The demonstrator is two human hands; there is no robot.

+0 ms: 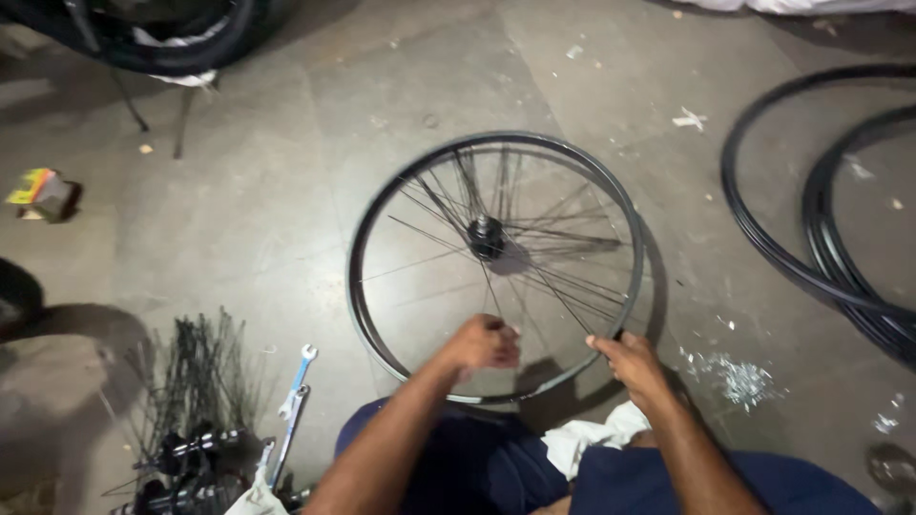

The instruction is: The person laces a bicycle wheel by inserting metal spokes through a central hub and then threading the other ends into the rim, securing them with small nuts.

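A black bicycle wheel rim [382, 195] with thin spokes and a dark hub [486, 234] stands tilted on the concrete floor in front of me. My left hand [482, 343] is closed around a spoke near the rim's lower edge. My right hand [630, 360] grips the rim at its lower right. My knees in dark blue cloth sit just below the wheel, with a white rag [587, 441] between them.
Loose black spokes [196, 377] and hubs [191, 448] lie at the lower left beside two spanners [296, 391]. Black tyres or rims [821, 210] lie at the right. A small yellow box [38, 191] sits at the left, and a wheel on a stand [162, 43] at the top left.
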